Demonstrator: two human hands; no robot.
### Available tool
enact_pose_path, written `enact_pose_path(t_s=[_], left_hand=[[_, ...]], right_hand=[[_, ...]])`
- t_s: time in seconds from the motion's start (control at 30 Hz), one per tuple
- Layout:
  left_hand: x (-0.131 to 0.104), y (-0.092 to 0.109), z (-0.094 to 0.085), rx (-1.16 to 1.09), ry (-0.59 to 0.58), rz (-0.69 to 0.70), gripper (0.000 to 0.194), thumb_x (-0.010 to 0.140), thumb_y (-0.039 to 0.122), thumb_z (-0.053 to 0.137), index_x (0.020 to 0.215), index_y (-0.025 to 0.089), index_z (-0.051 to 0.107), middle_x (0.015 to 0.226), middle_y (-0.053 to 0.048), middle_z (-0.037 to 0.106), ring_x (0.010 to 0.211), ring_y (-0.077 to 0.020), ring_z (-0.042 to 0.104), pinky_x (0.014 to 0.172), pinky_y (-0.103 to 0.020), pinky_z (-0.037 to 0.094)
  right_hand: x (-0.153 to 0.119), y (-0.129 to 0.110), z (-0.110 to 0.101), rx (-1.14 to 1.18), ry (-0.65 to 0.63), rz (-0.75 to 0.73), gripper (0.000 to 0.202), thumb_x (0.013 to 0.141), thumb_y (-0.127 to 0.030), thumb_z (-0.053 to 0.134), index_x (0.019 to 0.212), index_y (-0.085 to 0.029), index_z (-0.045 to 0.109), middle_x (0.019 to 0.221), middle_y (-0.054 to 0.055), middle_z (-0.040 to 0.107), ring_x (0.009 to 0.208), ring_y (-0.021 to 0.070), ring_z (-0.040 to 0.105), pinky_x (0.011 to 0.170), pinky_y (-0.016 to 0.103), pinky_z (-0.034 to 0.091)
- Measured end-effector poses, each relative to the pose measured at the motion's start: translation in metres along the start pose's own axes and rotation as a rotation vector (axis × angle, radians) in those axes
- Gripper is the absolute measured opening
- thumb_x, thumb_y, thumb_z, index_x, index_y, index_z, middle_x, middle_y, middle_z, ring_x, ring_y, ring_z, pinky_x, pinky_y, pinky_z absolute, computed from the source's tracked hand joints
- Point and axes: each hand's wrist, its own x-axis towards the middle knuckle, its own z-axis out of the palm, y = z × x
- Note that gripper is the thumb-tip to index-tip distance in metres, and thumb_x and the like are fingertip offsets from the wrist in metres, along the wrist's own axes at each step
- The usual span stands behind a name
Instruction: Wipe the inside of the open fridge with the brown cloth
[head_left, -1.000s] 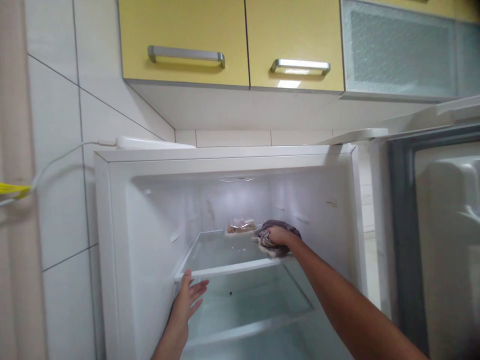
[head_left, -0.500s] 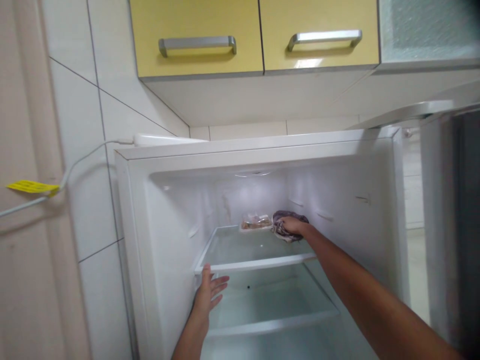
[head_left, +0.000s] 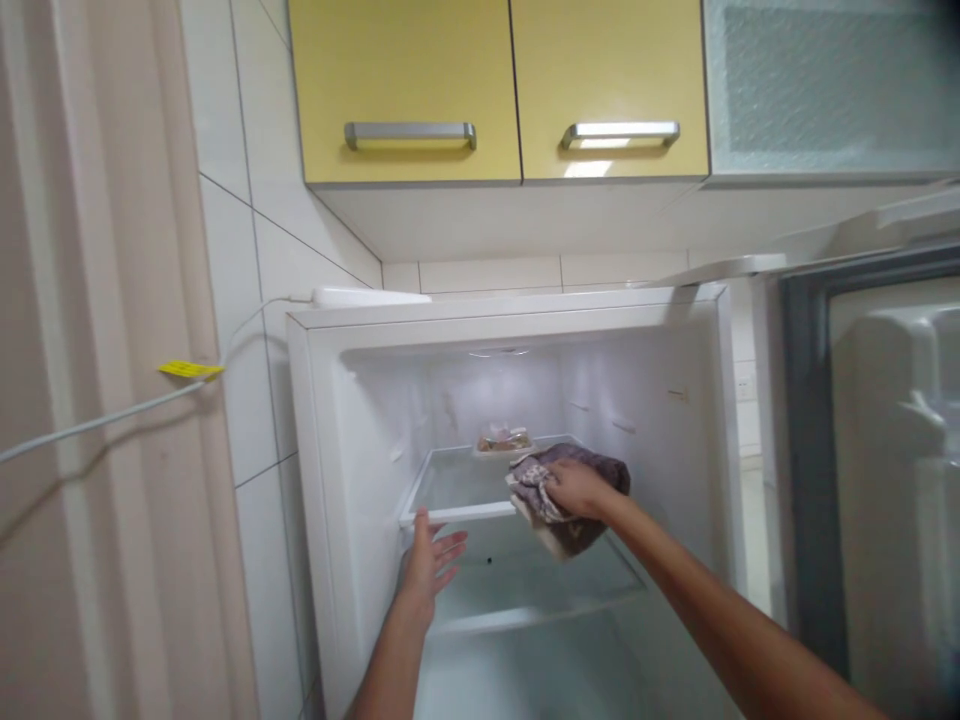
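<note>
My right hand (head_left: 577, 490) grips a brown and white patterned cloth (head_left: 592, 530), which hangs over the right part of the front edge of the upper glass shelf (head_left: 461, 480) inside the fridge. My left hand (head_left: 433, 560) is at the left end of that edge, thumb up against the white trim and the other fingers spread below it. Toward the back of the same shelf sits a clear tray of packaged food (head_left: 502, 441), its contents too blurred to name.
A lower glass shelf (head_left: 517, 590) lies beneath. The fridge door (head_left: 806, 480) stands open on the right. Yellow cabinets (head_left: 405, 80) hang above. At the left, a white cable (head_left: 112, 425) with a yellow tag (head_left: 187, 370) runs in front of a beige curtain (head_left: 135, 250).
My right hand has drawn the cloth from the back of the shelf toward its front edge, and more of the cloth hangs loose. My left hand stays at the shelf edge. The view has shifted.
</note>
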Motion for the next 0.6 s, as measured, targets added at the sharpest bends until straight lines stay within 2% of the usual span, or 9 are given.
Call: enact_pose_path(t_s=[0.07,0.17,0.3,0.4,0.5,0.6], left_hand=[[0.002,-0.002,0.002,-0.009,0.017,0.010,0.071,0.087,0.078,0.033,0.123,0.022,0.056,0.104,-0.012,0.077,0.100,-0.0250,0.070,0.091,-0.041,0.048],[0.009,-0.006,0.002,-0.035,0.110,0.020,0.064,0.087,0.075,0.038,0.112,0.022,0.063,0.099,-0.009,0.077,0.090,-0.0240,0.071,0.080,-0.038,0.051],[0.022,-0.007,-0.001,-0.076,0.209,-0.021,0.050,0.093,0.061,0.034,0.105,0.023,0.064,0.111,-0.011,0.075,0.090,-0.0234,0.070,0.073,-0.036,0.052],[0.025,-0.007,-0.001,-0.090,0.197,-0.006,0.049,0.093,0.061,0.033,0.104,0.024,0.063,0.114,-0.010,0.074,0.089,-0.0225,0.070,0.073,-0.036,0.053],[0.024,-0.008,0.001,-0.103,0.128,0.048,0.051,0.090,0.064,0.035,0.106,0.024,0.063,0.104,-0.009,0.077,0.085,-0.0214,0.070,0.074,-0.035,0.052],[0.030,-0.011,0.001,-0.079,0.056,0.070,0.057,0.086,0.068,0.035,0.105,0.021,0.062,0.093,-0.012,0.078,0.084,-0.0227,0.071,0.075,-0.034,0.049]], right_hand=[[0.001,-0.034,0.003,0.018,-0.043,-0.088,0.044,0.094,-0.032,0.041,0.123,-0.012,0.068,0.129,0.017,0.069,0.123,0.0268,0.061,0.105,0.038,0.044],[0.016,-0.092,0.011,0.053,-0.094,-0.226,0.047,0.095,-0.037,0.041,0.129,-0.015,0.064,0.136,0.015,0.065,0.129,0.0271,0.057,0.110,0.041,0.041],[0.051,-0.151,0.025,0.104,-0.138,-0.337,0.045,0.097,-0.036,0.043,0.132,-0.015,0.061,0.139,0.015,0.062,0.131,0.0260,0.056,0.111,0.042,0.042],[0.082,-0.169,0.036,0.125,-0.179,-0.340,0.037,0.099,-0.036,0.049,0.127,-0.015,0.062,0.135,0.013,0.064,0.125,0.0239,0.059,0.108,0.045,0.046],[0.115,-0.174,0.049,0.127,-0.227,-0.286,0.036,0.097,-0.041,0.058,0.124,-0.017,0.062,0.130,0.010,0.064,0.116,0.0229,0.063,0.101,0.049,0.051],[0.147,-0.173,0.064,0.128,-0.273,-0.237,0.036,0.095,-0.042,0.061,0.123,-0.018,0.062,0.126,0.009,0.064,0.110,0.0218,0.064,0.095,0.046,0.055]])
